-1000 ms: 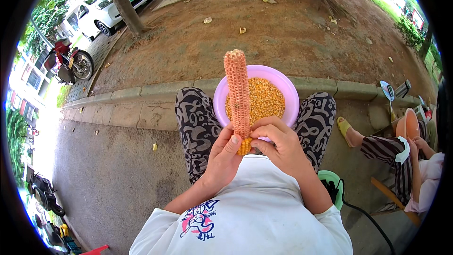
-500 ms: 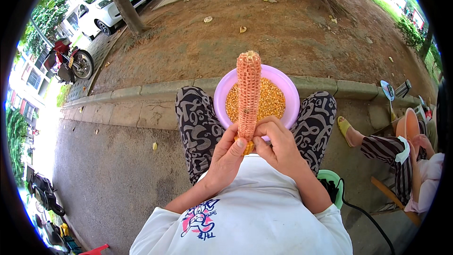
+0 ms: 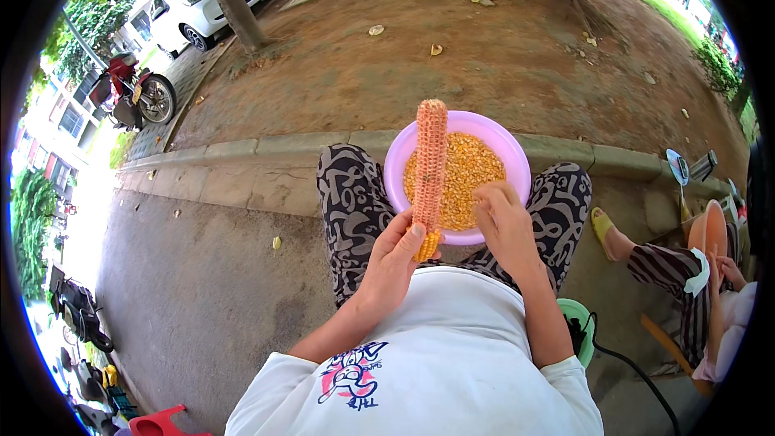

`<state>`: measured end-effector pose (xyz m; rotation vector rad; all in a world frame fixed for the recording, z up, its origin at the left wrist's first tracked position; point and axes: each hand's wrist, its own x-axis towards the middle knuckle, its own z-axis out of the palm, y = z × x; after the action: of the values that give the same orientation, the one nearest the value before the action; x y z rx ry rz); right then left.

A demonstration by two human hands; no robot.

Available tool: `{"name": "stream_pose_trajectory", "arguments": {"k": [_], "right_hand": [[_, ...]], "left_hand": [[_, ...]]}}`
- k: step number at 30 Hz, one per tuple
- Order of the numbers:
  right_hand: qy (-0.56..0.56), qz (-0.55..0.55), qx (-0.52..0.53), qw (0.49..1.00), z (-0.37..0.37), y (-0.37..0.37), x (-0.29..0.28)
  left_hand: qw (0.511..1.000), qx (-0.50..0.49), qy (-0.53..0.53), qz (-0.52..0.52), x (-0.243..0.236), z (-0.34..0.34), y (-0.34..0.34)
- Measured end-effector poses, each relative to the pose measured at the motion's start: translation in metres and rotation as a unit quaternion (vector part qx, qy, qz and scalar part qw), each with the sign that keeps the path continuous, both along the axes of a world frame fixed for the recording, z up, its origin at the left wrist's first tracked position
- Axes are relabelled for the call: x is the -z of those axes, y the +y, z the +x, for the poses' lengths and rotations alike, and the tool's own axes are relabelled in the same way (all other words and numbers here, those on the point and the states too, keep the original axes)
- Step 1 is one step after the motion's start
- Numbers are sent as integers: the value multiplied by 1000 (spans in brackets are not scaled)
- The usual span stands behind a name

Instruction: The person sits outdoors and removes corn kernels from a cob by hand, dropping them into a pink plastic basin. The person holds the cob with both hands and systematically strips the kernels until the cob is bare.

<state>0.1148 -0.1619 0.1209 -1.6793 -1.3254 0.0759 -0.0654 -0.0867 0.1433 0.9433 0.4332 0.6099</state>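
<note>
My left hand [image 3: 393, 265] grips a corn cob [image 3: 431, 161] near its lower end. The cob stands almost upright; most of it is stripped to bare reddish sockets, and yellow kernels remain at the bottom by my thumb. Off the cob, my right hand [image 3: 508, 230] hovers over the near right rim of a lilac plastic basin [image 3: 517, 157], fingers curled in together. What those fingers hold, if anything, is hidden. Loose yellow corn kernels [image 3: 472, 173] cover the basin's bottom. The basin sits between my knees.
A stone kerb [image 3: 282, 145] runs behind the basin, with bare soil beyond. At my right, a green tub [image 3: 580, 307] has a black cord over its rim. Farther right sits another person [image 3: 726, 315] beside an orange basin [image 3: 708, 230]. A red motorcycle [image 3: 133, 93] and a white car [image 3: 214, 8] stand far left.
My right hand has left the cob's lower end and moved right, over the basin's rim. My left hand keeps its hold on the cob. The whole view has shifted slightly.
</note>
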Motion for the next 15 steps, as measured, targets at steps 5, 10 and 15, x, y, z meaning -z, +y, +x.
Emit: {"name": "stream_pose_trajectory", "arguments": {"k": [5,10,15], "right_hand": [[64,-50,-42,996,-5,-19,12],[109,-70,-45,991,-5,-41,29],[126,-102,-41,986,-6,-51,48]], "left_hand": [[995,-58,65,57,14,-9,23],[958,-148,182,165,20,-33,54],[853,-257,330,314,48,-59,76]]}}
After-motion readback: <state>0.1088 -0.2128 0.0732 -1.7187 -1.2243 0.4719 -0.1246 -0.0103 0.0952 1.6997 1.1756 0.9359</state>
